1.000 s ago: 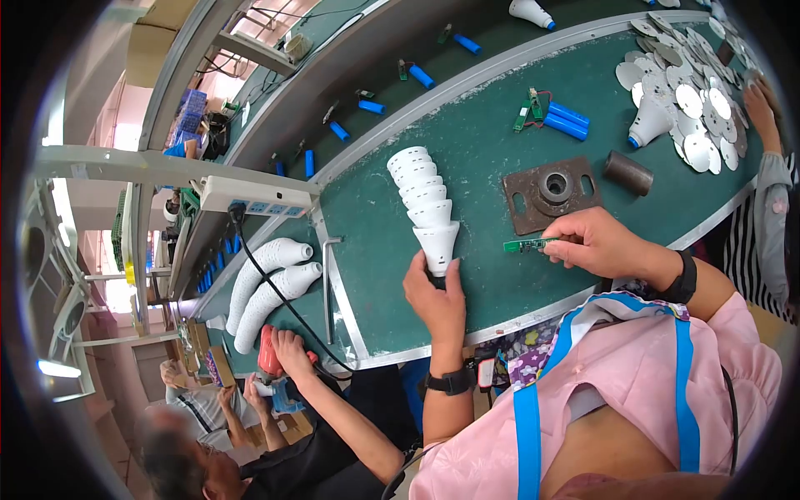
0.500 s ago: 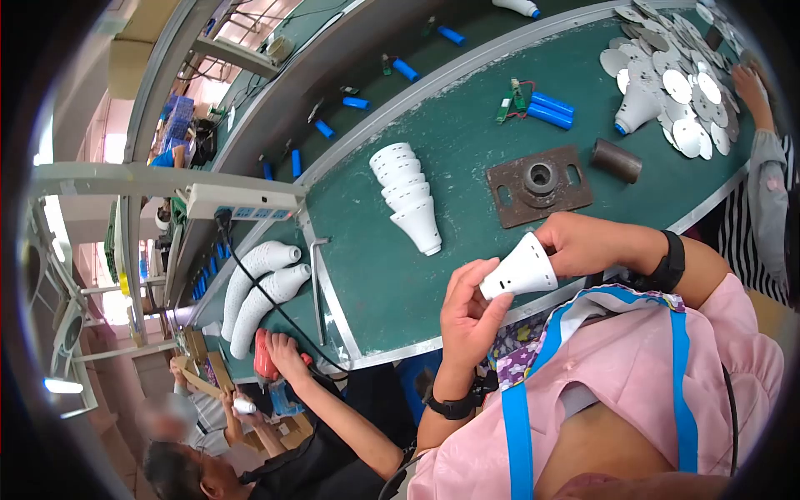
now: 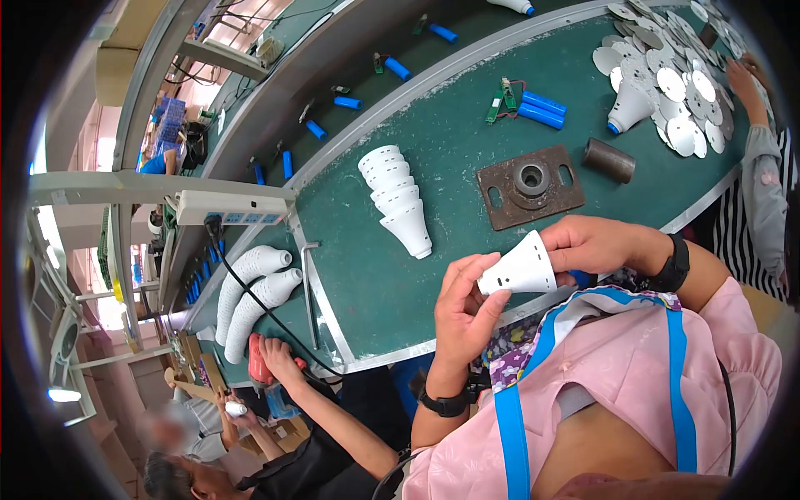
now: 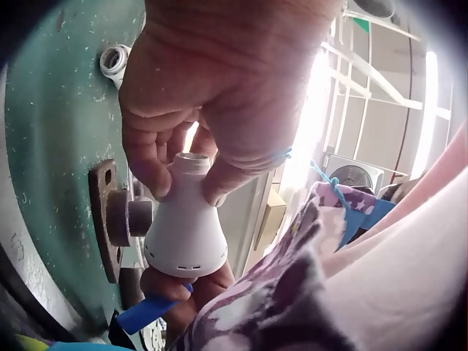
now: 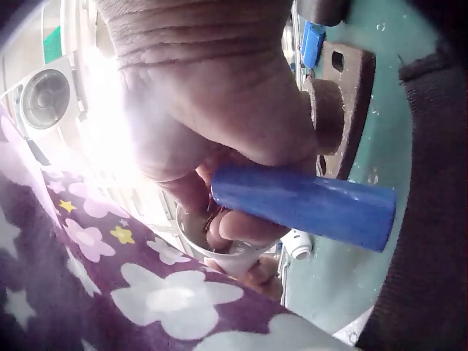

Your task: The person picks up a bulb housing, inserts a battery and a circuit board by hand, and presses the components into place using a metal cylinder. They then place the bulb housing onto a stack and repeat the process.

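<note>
My left hand [image 3: 463, 312] pinches a white lamp housing [image 3: 521, 268] by its narrow neck, thumb and fingers on either side. The cone's wide mouth faces my right hand [image 3: 587, 250], whose fingertips reach inside the rim in the right wrist view. A blue cylindrical battery [image 5: 307, 208] lies against the curled fingers of that hand and sticks out beyond the housing, with thin wires near its inner end. The small green circuit board seen earlier in this hand is now hidden. A nested stack of white housings [image 3: 400, 204] lies on the green table.
Ahead are a brown metal fixture plate [image 3: 531, 187], a dark metal tube [image 3: 609, 161] and a wired pair of blue batteries [image 3: 542, 110]. Silver discs [image 3: 679, 92] pile at the far right. At left, another person's hand [image 3: 279, 358] holds a red tool [image 3: 260, 367] near curved housing stacks [image 3: 258, 292].
The left hand has taken the end housing off the stack and brought it rightward to the right hand. The right hand has moved from above the table to the housing's mouth; the board has gone from sight.
</note>
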`<state>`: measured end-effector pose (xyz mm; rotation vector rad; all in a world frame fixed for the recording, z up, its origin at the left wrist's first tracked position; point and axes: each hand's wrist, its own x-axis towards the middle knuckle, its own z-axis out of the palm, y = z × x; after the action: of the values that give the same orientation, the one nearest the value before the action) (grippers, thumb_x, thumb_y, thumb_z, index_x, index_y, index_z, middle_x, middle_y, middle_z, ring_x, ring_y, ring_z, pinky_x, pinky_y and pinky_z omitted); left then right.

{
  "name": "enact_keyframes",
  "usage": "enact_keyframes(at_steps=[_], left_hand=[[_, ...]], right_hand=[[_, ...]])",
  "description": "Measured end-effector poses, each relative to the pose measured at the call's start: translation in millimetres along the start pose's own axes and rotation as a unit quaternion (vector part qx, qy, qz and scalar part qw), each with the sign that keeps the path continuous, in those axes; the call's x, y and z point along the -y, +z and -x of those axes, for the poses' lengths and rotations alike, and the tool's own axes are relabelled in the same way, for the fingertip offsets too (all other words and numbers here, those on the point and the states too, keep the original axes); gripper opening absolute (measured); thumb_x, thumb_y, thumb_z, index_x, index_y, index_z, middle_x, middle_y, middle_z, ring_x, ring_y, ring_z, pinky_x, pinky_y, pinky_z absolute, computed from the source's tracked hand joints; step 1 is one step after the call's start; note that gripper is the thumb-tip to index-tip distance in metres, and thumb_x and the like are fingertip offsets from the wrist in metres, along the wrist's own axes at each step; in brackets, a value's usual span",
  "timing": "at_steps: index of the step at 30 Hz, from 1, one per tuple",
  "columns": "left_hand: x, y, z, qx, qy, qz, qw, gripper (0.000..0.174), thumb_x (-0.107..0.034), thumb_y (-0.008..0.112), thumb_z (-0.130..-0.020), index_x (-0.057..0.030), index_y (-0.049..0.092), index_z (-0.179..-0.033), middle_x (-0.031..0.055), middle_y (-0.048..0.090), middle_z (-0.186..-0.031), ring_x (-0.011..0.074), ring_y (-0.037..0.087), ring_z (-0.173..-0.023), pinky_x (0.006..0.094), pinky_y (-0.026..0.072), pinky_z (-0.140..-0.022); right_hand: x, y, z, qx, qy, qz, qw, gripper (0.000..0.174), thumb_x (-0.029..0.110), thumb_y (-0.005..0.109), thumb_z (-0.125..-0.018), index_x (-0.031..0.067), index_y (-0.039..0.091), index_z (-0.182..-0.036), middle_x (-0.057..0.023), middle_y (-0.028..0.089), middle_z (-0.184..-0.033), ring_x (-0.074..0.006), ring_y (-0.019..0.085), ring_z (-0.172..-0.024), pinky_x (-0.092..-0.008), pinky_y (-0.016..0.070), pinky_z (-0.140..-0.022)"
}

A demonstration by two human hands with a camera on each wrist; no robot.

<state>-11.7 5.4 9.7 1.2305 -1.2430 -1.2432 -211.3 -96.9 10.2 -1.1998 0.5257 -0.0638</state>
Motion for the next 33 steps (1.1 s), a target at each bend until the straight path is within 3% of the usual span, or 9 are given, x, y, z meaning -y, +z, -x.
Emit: enact_keyframes(at_steps=[8, 12, 15, 23, 25, 26, 28, 29, 33], left_hand=[[2, -2, -4, 0.004, 0.017, -0.002, 1.000, 0.040, 0.002, 0.058, -0.079, 0.0003, 0.051, -0.118, 0.0093, 0.041, -0.113, 0.0135, 0.049, -0.094, 0.0222, 0.0466, -0.070], [5, 2, -4, -0.040, 0.000, -0.045, 0.998, 0.038, -0.006, 0.053, -0.084, 0.0012, 0.048, -0.121, 0.0077, 0.043, -0.113, 0.0123, 0.051, -0.089, 0.0224, 0.0458, -0.066], [12, 5, -3, -0.102, -0.017, 0.130, 0.986, 0.035, -0.009, 0.048, -0.089, 0.0033, 0.042, -0.121, 0.0097, 0.047, -0.111, 0.0155, 0.054, -0.088, 0.0266, 0.0503, -0.067], [15, -2, -15, -0.110, -0.099, 0.224, 0.963, 0.027, -0.008, 0.049, -0.087, 0.0044, 0.047, -0.112, 0.0106, 0.053, -0.105, 0.0188, 0.058, -0.083, 0.0318, 0.0519, -0.071], [14, -5, -18, -0.104, -0.070, 0.213, 0.969, 0.027, -0.008, 0.050, -0.087, 0.0040, 0.047, -0.112, 0.0115, 0.055, -0.103, 0.0190, 0.058, -0.085, 0.0321, 0.0515, -0.072], [12, -6, -21, -0.101, -0.069, 0.213, 0.969, 0.027, -0.008, 0.050, -0.087, 0.0040, 0.047, -0.112, 0.0115, 0.055, -0.103, 0.0190, 0.058, -0.085, 0.0321, 0.0515, -0.072], [8, -6, -26, -0.122, -0.062, 0.241, 0.961, 0.027, -0.010, 0.050, -0.088, 0.0032, 0.048, -0.111, 0.0119, 0.057, -0.101, 0.0188, 0.058, -0.085, 0.0313, 0.0511, -0.073], [9, -3, -29, -0.110, -0.064, 0.252, 0.960, 0.027, -0.011, 0.049, -0.088, 0.0027, 0.048, -0.112, 0.0120, 0.057, -0.102, 0.0184, 0.058, -0.085, 0.0312, 0.0509, -0.074], [10, 6, -37, -0.120, -0.055, 0.245, 0.960, 0.023, -0.012, 0.048, -0.089, 0.0019, 0.050, -0.107, 0.0112, 0.057, -0.099, 0.0177, 0.058, -0.085, 0.0311, 0.0508, -0.074]], right_hand=[[-5, 3, 2, -0.001, -0.058, -0.035, 0.998, 0.025, 0.021, 0.047, -0.088, 0.0028, 0.056, -0.102, -0.0024, 0.055, -0.081, -0.0079, 0.049, -0.071, -0.0233, 0.0428, -0.064], [-11, 10, -6, -0.087, -0.207, 0.122, 0.967, 0.028, 0.019, 0.051, -0.084, -0.0001, 0.055, -0.105, -0.0042, 0.054, -0.082, -0.0118, 0.049, -0.070, -0.0259, 0.0422, -0.064], [-10, 12, -10, -0.110, -0.240, 0.155, 0.952, 0.030, 0.018, 0.053, -0.082, -0.0005, 0.055, -0.106, -0.0069, 0.054, -0.082, -0.0138, 0.050, -0.070, -0.0265, 0.0425, -0.064], [2, 15, -9, -0.144, -0.267, 0.200, 0.932, 0.022, 0.013, 0.056, -0.077, 0.0008, 0.057, -0.095, -0.0102, 0.051, -0.078, -0.0196, 0.052, -0.066, -0.0303, 0.0440, -0.059], [-1, 4, -8, -0.214, -0.313, 0.504, 0.777, 0.013, 0.012, 0.060, -0.070, 0.0037, 0.055, -0.079, -0.0083, 0.048, -0.073, -0.0214, 0.052, -0.067, -0.0304, 0.0440, -0.056], [1, 1, -6, -0.216, -0.312, 0.505, 0.775, 0.013, 0.012, 0.060, -0.070, 0.0037, 0.055, -0.079, -0.0083, 0.048, -0.073, -0.0214, 0.052, -0.067, -0.0304, 0.0440, -0.056], [8, -3, 1, -0.303, -0.350, 0.630, 0.623, 0.014, 0.015, 0.060, -0.061, 0.0077, 0.050, -0.068, -0.0069, 0.047, -0.072, -0.0213, 0.052, -0.068, -0.0289, 0.0432, -0.055], [29, 3, 7, -0.372, -0.316, 0.713, 0.504, 0.015, 0.018, 0.059, -0.058, 0.0088, 0.051, -0.066, -0.0061, 0.048, -0.070, -0.0181, 0.052, -0.065, -0.0276, 0.0417, -0.050], [27, -2, 5, -0.383, -0.225, 0.733, 0.515, 0.014, 0.017, 0.059, -0.060, 0.0082, 0.051, -0.066, -0.0028, 0.045, -0.059, -0.0168, 0.049, -0.053, -0.0273, 0.0392, -0.042]])
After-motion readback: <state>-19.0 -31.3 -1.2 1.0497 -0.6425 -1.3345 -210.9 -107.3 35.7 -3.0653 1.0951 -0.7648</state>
